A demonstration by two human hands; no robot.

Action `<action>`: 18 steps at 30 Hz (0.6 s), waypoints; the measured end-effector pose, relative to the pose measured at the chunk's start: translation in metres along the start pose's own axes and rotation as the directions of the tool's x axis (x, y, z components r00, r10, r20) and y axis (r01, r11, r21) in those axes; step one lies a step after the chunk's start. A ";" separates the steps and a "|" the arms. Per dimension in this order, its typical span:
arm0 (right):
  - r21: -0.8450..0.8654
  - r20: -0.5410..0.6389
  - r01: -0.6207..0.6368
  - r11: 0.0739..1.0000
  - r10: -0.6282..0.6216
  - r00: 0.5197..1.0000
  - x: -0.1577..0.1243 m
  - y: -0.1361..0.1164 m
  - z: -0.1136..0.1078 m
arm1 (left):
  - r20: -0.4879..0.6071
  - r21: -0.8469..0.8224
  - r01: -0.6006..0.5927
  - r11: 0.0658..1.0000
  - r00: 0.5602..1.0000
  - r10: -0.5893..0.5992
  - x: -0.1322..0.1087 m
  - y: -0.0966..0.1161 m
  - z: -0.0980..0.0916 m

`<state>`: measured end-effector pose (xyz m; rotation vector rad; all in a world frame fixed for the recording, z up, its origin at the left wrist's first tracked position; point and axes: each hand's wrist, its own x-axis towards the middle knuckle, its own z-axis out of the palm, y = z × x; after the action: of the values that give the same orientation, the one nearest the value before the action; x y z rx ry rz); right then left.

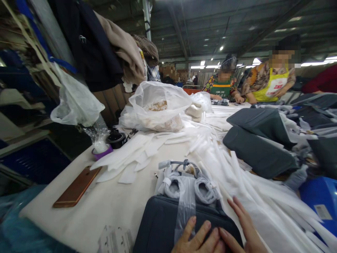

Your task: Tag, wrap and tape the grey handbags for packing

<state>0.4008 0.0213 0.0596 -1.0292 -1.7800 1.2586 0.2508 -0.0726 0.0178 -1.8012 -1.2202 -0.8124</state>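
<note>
My left hand (196, 239) lies flat with fingers spread on a dark grey fabric case (163, 225) at the table's near edge, touching a clear plastic strip (185, 207) draped over it. My right hand (243, 226) rests beside it, fingers stretched out along the case's right edge. Just beyond the case sits a bundle of grey coiled straps (184, 182) in clear wrap.
White fabric strips (237, 168) cover the table's middle and right. Dark grey cases (259, 151) are stacked at right beside a blue bin (319, 203). A brown phone (77, 188), a purple tape roll (101, 151) and plastic bags (158, 109) lie left. Two people work at the far end.
</note>
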 end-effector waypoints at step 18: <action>0.091 0.619 0.837 0.540 -0.689 0.377 0.083 -0.093 0.156 | 0.711 0.218 0.298 0.929 0.603 -0.361 -0.049 -0.131 -0.040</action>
<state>0.2090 0.0161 0.1150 0.2734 -2.4941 0.7461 0.1091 -0.0999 0.0296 -1.9255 -2.1392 -0.1546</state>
